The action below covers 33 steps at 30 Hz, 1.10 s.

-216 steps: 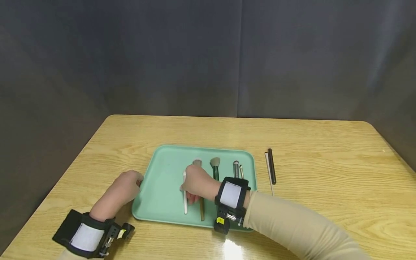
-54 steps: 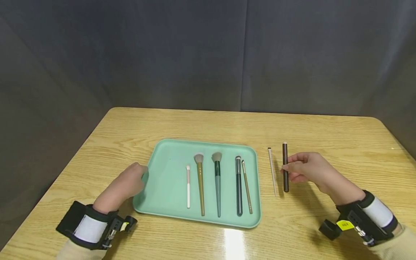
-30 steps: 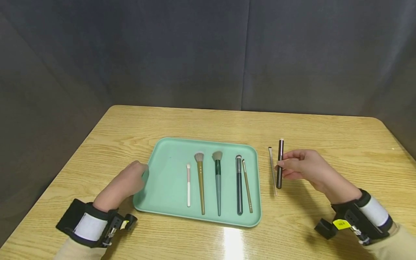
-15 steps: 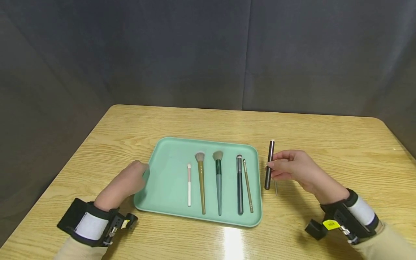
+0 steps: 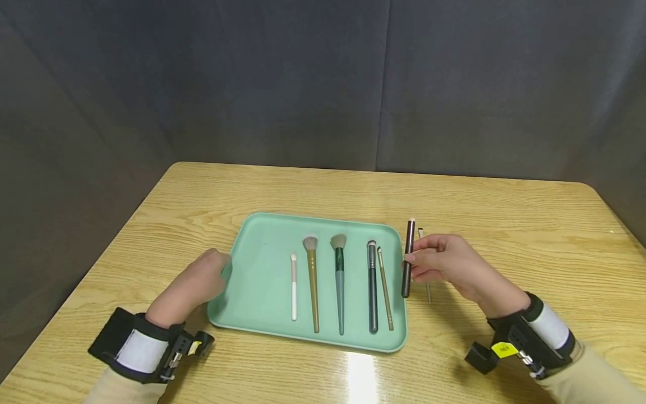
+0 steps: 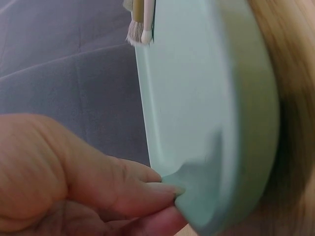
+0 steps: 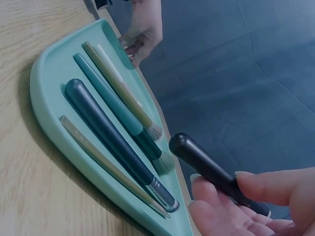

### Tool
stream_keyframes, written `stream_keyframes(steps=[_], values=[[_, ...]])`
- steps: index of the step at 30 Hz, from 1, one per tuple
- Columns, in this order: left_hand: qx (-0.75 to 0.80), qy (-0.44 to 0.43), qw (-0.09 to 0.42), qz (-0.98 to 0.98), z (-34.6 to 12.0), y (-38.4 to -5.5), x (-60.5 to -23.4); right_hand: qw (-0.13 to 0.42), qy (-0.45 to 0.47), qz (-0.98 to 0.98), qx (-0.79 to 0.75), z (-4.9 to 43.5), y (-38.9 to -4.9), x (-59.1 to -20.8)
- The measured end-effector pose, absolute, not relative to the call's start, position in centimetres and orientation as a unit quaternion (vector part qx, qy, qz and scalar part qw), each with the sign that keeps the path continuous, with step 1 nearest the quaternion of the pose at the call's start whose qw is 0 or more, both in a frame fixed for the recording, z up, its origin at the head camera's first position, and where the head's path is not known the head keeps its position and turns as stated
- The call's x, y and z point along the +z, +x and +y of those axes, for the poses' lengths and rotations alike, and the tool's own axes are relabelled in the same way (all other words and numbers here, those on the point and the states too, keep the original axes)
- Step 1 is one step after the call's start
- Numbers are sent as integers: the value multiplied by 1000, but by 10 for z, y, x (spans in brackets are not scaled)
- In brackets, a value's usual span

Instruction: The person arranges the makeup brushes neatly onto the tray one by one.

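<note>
My left hand (image 5: 199,279) pinches the left rim of the mint-green tray (image 5: 259,292) between thumb and fingers. In my right hand (image 5: 449,265) is a dark brown makeup brush (image 5: 407,264), pinched by its handle, bristles pointing away from me. It hangs over the tray's right rim. On the tray lie several makeup brushes side by side: a short white one (image 5: 294,292), a gold-handled one (image 5: 314,294), a green one (image 5: 340,292), a dark blue one (image 5: 373,297) and a thin gold one (image 5: 386,294).
A thin, pale-handled brush (image 5: 429,293) lies on the wooden table (image 5: 303,193) to the right of the tray, partly hidden behind my right hand. A dark curtain (image 5: 252,84) hangs behind the table.
Earlier my right hand held the white brush over the tray; that brush now lies there. Since then it took the dark brown brush and carried it left, past the thin table brush, to the tray's rim.
</note>
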<state>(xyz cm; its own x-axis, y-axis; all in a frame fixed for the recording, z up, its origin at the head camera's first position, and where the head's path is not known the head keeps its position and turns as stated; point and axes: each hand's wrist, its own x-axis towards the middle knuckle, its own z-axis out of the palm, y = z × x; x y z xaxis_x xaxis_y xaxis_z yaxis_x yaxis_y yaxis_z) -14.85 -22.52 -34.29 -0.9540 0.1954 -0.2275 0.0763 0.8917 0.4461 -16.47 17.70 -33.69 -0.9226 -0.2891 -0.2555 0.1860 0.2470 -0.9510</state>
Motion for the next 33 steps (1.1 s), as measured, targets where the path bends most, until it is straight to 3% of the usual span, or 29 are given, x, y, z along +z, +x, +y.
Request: stream_keyframes(steps=[33], values=[[210, 63, 134, 966, -225, -150, -343, 213, -43, 743, -634, 154, -163, -336]])
